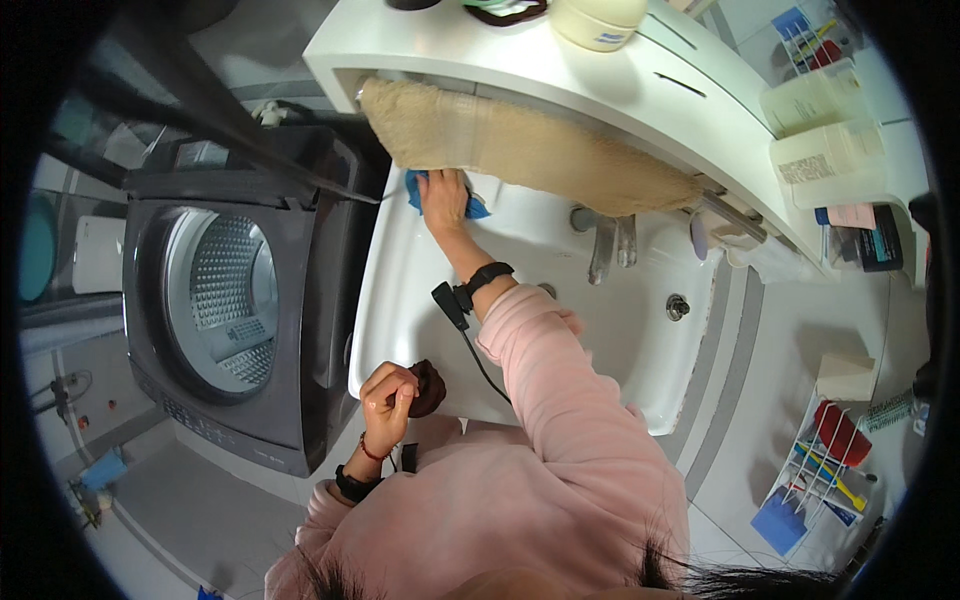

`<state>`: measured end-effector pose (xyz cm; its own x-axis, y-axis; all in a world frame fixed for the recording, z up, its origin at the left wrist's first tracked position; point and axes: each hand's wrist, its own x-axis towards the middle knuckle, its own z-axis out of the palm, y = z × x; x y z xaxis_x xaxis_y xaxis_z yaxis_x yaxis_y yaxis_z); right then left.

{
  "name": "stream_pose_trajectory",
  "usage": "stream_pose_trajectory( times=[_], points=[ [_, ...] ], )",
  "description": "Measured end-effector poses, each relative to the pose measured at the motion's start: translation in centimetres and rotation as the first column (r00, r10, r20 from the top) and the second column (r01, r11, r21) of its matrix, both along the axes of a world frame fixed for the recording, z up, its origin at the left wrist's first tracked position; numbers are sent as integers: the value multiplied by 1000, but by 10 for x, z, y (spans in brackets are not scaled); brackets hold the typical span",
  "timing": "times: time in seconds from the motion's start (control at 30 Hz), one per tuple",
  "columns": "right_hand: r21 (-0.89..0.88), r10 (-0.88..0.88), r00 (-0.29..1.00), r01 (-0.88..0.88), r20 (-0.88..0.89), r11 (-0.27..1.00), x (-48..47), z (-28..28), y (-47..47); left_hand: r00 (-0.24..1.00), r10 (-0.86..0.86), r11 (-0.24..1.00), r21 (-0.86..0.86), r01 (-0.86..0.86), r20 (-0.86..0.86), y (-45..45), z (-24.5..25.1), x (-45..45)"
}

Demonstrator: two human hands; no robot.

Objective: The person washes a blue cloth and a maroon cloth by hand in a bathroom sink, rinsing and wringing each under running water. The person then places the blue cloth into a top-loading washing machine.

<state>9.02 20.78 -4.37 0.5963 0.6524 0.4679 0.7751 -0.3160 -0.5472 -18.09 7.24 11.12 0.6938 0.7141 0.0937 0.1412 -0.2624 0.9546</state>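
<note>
My right hand (445, 201) presses a blue cloth (415, 196) against the back left corner of the white washbasin (480, 300). The cloth is bunched under the palm and shows on both sides of it. At the basin's front left edge my left hand (386, 394) is closed around a dark brown, crumpled item (427, 388), probably cloth. Right of my right arm, the chrome faucet (600, 251) reaches over the bowl. A metal drain fitting (677, 307) sits at the right, and my sleeve partly covers another round metal fitting (547, 290).
A beige towel (525, 150) hangs just above my right hand, under a white shelf (450, 41) with bottles. Left of the basin stands a grey top-loading washing machine (217, 300), its lid raised. A wire rack (814, 469) with toothbrushes is at the right. A cable (484, 364) trails from my right wrist.
</note>
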Motion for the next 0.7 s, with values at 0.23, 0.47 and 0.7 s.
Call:
stream_pose_trajectory(
  times=[0.23, 0.47, 0.7],
  points=[
    [-59, 288, 956, -291, -57, 955, -40, 12, -42, 994, 102, 995, 13, -102, 35, 2, 8, -10],
    [-192, 641, 740, -672, -202, 715, -95, 15, -156, 953, 218, 976, 32, -216, -212, 14, 28, -7],
    [-133, 632, 485, -844, -605, 520, -86, 23, -283, 876, 161, 981, 173, -91, -454, 29, 36, -3]
  ],
)
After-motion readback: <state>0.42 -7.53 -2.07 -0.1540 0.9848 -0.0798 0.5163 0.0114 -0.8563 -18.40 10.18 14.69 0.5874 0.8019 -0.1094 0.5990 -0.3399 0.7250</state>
